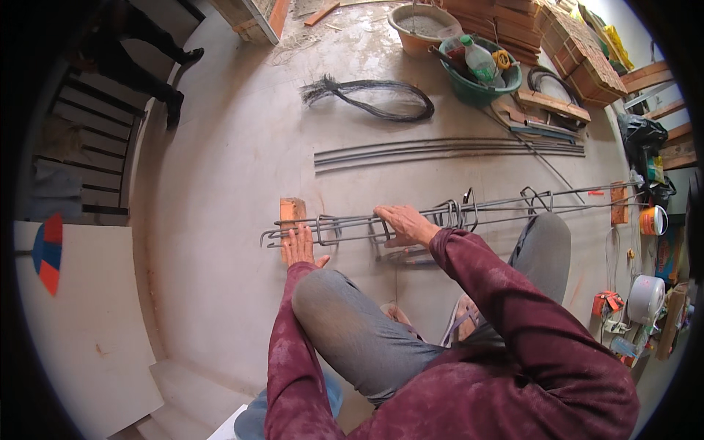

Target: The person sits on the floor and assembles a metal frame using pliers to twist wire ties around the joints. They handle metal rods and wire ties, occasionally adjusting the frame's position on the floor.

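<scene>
Left hand spread, right hand draped, grip unclear, both on rebar cage; likely stiff, heavyish; best held mid-length.

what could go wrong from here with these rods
The left hand lies by the rods' hooked ends, which might scratch it.
The rods cross a small block near that hand; a push might make them slip or shift it.
The right hand is over the rods near the hoops, so a finger could get pinched.
</scene>
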`<control>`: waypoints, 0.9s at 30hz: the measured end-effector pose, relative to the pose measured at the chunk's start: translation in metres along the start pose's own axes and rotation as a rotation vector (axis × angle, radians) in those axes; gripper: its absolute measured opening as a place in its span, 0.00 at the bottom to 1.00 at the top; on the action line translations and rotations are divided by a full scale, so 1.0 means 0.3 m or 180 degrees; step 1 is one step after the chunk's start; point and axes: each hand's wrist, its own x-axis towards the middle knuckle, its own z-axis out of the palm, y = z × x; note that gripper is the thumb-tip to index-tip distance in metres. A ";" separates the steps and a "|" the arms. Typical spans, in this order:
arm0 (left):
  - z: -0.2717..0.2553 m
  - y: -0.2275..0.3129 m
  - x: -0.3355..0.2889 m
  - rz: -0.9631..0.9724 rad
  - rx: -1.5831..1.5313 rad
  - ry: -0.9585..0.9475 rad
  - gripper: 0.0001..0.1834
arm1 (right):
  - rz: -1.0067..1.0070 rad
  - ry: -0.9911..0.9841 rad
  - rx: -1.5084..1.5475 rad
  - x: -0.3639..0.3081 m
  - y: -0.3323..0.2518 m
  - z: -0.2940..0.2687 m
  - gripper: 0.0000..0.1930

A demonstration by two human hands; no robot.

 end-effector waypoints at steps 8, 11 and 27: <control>0.058 -0.025 0.021 -0.0009 -0.0173 0.0197 0.61 | 0.0026 -0.0115 -0.0384 0.005 0.016 -0.045 0.27; 0.040 0.006 0.014 -0.0040 -0.0336 0.0391 0.60 | 0.0289 -0.0332 -0.0578 -0.011 0.016 -0.086 0.27; -0.030 -0.212 0.038 0.0133 -0.2013 0.0434 0.44 | 0.0042 0.0154 -0.0095 -0.006 -0.019 -0.036 0.29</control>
